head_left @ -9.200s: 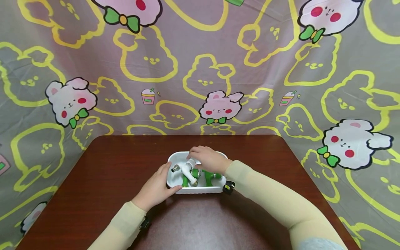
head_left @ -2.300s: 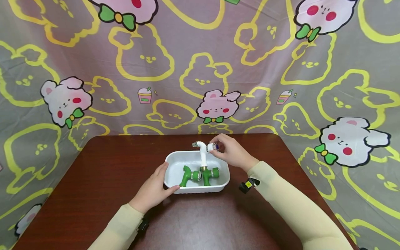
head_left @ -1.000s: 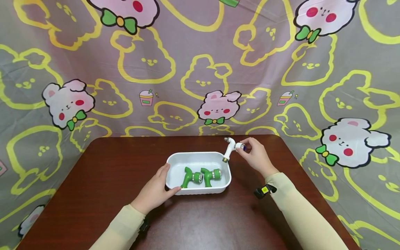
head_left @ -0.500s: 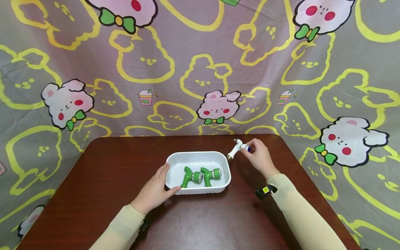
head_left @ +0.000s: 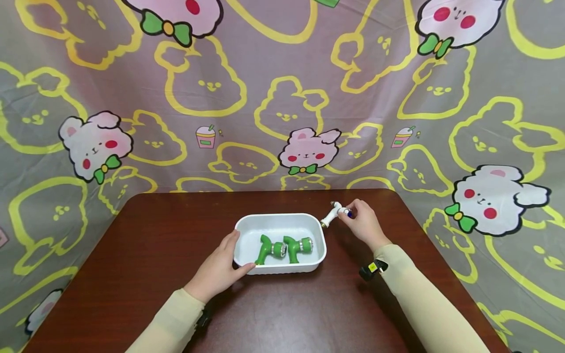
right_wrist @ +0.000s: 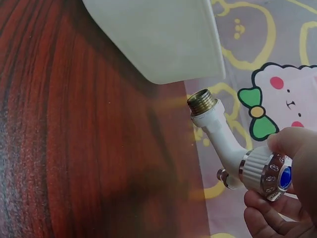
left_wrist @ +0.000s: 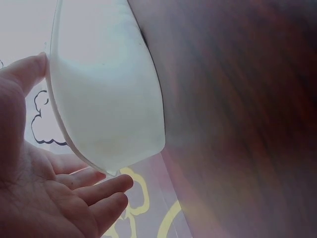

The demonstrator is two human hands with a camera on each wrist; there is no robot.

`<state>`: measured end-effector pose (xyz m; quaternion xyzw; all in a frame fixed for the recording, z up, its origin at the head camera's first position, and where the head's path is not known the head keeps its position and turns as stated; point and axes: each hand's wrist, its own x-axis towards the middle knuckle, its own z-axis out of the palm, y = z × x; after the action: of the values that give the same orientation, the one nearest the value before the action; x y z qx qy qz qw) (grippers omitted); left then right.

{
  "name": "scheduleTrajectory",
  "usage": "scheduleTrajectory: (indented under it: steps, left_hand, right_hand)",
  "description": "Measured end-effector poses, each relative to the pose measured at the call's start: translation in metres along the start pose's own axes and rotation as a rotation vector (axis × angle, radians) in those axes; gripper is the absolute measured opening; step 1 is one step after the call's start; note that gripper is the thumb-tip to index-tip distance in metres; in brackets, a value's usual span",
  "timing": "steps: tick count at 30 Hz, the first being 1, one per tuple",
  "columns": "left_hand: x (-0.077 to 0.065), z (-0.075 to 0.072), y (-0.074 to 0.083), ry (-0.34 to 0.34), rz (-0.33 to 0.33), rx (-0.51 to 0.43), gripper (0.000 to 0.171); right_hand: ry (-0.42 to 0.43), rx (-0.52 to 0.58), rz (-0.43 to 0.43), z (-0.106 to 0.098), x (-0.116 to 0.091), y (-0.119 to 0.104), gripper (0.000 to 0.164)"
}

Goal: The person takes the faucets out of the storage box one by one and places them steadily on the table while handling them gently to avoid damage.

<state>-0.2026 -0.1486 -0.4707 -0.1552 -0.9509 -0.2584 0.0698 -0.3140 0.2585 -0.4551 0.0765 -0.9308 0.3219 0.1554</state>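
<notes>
My right hand (head_left: 364,223) pinches a white tap (head_left: 333,214) by its ribbed knob with a blue centre, low beside the tray's right end. In the right wrist view the tap's threaded brass end (right_wrist: 201,102) points toward the tray, with thumb and fingers on opposite sides of the knob. My left hand (head_left: 218,269) rests at the left end of the white oblong tray (head_left: 280,268). Its thumb touches the front rim and its fingers lie along the end, loosely extended in the left wrist view. Two green taps, one left (head_left: 265,249) and one right (head_left: 293,249), lie side by side inside.
The tray stands on a dark reddish-brown table (head_left: 176,220) with rounded far corners. A grey curtain (head_left: 247,117) printed with yellow outlines and white rabbits hangs behind and along both sides.
My right hand has lifted the white tap out of the tray, carried it right past the rim, and lowered and tilted it. The left hand has stayed on the tray.
</notes>
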Motion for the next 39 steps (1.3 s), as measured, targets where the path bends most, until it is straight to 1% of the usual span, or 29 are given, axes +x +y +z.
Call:
scheduleTrajectory:
  steps: [6, 16, 30, 39]
  left_hand:
    - [0.0, 0.0, 0.0, -0.001, -0.001, -0.003, 0.095]
    - [0.001, 0.0, 0.001, -0.002, -0.005, 0.001, 0.096]
    - [0.001, 0.0, -0.001, -0.005, -0.005, 0.009, 0.096]
    - [0.001, 0.001, -0.001, -0.004, 0.003, 0.005, 0.096]
  right_hand:
    - [-0.017, -0.019, -0.005, 0.005, 0.0, 0.004, 0.028]
    - [-0.073, -0.037, 0.032, 0.011, -0.002, 0.006, 0.029]
    - [-0.078, -0.037, 0.029, 0.02, -0.002, 0.005, 0.031]
    - [-0.09, -0.034, 0.063, 0.024, -0.002, 0.003, 0.033]
